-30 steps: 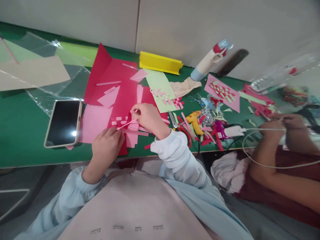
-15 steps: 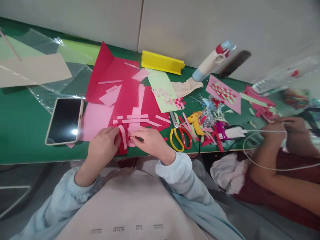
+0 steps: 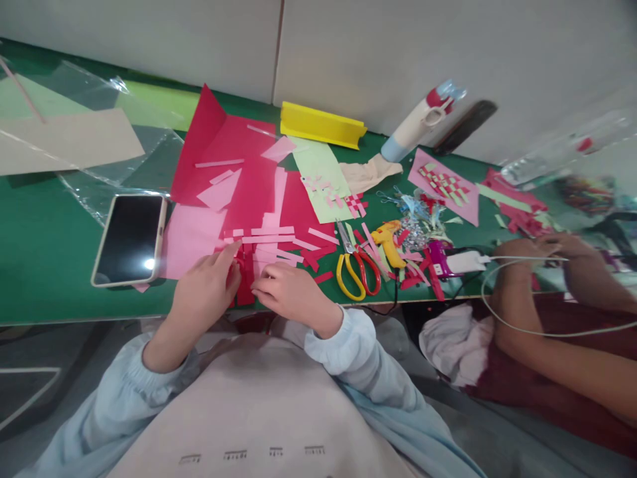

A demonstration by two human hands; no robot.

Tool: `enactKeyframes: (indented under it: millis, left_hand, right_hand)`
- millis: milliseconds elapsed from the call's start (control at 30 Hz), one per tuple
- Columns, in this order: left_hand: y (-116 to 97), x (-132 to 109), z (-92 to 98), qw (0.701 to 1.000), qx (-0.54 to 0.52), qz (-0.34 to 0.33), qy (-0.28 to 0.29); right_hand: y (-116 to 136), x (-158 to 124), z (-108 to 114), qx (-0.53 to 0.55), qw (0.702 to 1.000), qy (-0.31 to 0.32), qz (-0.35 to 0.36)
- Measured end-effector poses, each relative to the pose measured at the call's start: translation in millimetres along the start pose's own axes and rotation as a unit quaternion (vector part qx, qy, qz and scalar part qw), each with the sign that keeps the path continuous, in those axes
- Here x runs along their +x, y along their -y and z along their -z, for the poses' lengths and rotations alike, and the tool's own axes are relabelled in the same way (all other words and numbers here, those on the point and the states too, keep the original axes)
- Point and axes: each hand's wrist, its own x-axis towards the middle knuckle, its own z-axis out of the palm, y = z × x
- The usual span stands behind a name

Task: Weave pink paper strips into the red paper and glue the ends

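We find the long green surface (image 3: 44,265) crowded, and because the work lies close to its near edge, we judge that loose paper could be swept off by a careless sideways movement. The broad, folded crimson paper sheet (image 3: 253,172) lies beneath the work; were it to slide, whatever rests on it would probably shift too. The metal scissors with yellow and red loop handles (image 3: 356,251) lie to the right, handles toward the near edge, where a wide elbow could knock them. The narrow pale-pink paper strips (image 3: 273,231) lie on the crimson sheet just ahead of the hands, some across thin red paper strips (image 3: 245,285); we see no fastening, so a hard tug could skew the rows or crease a strip. As to the grip, the left hand (image 3: 206,282) has its index finger stretched forward, the tip appearing to touch the pale-pink strips' ends, with the thumb lower and apart; we cannot tell whether anything is pinched between. The right hand (image 3: 293,292) has its fingers curled together beside the red strips; we cannot tell what, if anything, its fingertips hold.
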Motion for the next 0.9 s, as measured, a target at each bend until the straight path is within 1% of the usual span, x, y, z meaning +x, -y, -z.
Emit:
enactKeyframes:
  millis: [67, 133, 200, 267, 333, 400, 467, 567, 633, 733, 900]
  left_hand:
    - [2.2, -1.7, 0.5, 1.0, 0.005, -0.027, 0.012]
    - [3.7, -4.1, 2.5, 0.997, 0.011, -0.069, 0.025]
    - [4.1, -7.0, 5.8, 0.994, 0.021, -0.105, 0.038]
    - [3.7, -10.2, 9.5, 0.99, 0.032, -0.13, 0.05]
    - [3.6, -13.4, 13.0, 0.986, 0.034, -0.159, 0.044]
    - [4.6, -16.3, 15.4, 0.983, 0.027, -0.183, 0.024]
    - [6.3, -19.1, 16.2, 0.982, 0.015, -0.186, -0.003]
    - [8.1, -23.3, 13.3, 0.984, -0.008, -0.174, -0.028]
    - [7.1, -25.9, 8.6, 0.984, -0.018, -0.174, -0.036]
    - [2.9, -28.9, -0.1, 0.982, -0.025, -0.183, -0.043]
    - [-2.0, -31.3, -9.2, 0.981, -0.028, -0.186, -0.035]
  right_hand:
    - [2.2, -0.1, -1.6, -0.011, 1.0, 0.005, 0.016]
    - [3.6, -0.2, -0.2, -0.004, 0.999, 0.014, 0.034]
    - [3.3, -1.0, 6.1, 0.028, 0.998, 0.032, 0.041]
    - [1.0, -2.9, 17.2, 0.072, 0.995, 0.054, 0.032]
    - [-2.2, -5.3, 30.5, 0.106, 0.991, 0.082, 0.018]
    - [-5.4, -6.4, 41.6, 0.119, 0.988, 0.101, 0.004]
    - [-8.0, -4.4, 46.5, 0.105, 0.991, 0.077, -0.024]
    - [-12.4, 6.4, 40.0, 0.037, 0.996, -0.013, -0.077]
    - [-16.3, 17.5, 30.2, -0.007, 0.996, -0.05, -0.075]
    - [-22.4, 34.0, 17.4, -0.05, 0.995, -0.06, -0.061]
    - [-30.3, 48.0, 10.2, -0.072, 0.995, -0.031, -0.055]
